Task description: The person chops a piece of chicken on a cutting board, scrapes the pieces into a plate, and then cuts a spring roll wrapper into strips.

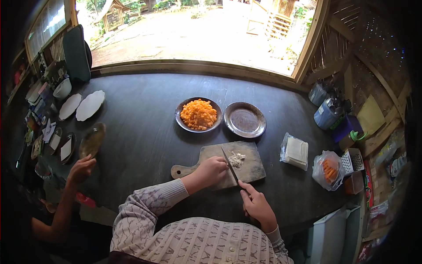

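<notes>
A wooden cutting board (252,169) with its handle to the left lies near the table's front edge. On it is a small heap of pale chopped pieces (237,159). My right hand (259,207) is closed around the handle of a knife (230,165), whose blade points away over the board, just left of the heap. My left hand (213,170) rests on the board left of the blade, fingers curled together; what they hold, if anything, is hidden. Beyond the board stand a bowl (178,115) of orange diced pieces (198,114) and an empty metal plate (245,119).
At the left, another person's hand (82,169) holds a brownish dish (93,140). White plates (90,105) lie behind it. To the right are a packet of pale sheets (295,152), a bag of orange pieces (329,170), a grater (352,161) and a utensil container (326,113).
</notes>
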A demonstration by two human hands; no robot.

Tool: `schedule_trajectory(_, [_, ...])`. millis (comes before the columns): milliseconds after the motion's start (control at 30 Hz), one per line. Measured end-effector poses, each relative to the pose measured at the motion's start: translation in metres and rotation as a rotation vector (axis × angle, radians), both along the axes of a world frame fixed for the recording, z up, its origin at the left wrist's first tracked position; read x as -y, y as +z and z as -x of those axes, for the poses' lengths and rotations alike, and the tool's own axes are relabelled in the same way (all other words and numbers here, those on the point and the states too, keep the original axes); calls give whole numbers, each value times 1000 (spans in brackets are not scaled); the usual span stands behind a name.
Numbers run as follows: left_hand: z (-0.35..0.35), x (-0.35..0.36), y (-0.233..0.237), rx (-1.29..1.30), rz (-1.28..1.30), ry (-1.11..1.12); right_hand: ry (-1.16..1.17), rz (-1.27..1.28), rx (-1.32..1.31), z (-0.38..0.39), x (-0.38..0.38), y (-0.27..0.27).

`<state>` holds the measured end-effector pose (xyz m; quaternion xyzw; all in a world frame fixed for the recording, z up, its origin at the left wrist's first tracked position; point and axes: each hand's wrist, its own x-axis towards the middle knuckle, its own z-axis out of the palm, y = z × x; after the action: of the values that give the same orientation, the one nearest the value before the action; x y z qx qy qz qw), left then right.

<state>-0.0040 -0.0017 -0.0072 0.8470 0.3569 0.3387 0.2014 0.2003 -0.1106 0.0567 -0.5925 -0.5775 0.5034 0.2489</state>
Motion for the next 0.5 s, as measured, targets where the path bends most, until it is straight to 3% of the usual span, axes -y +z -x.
schedule_trajectory(500, [0,-2,4,-36,-2,-27,-7,-125,3,11,-20,-22])
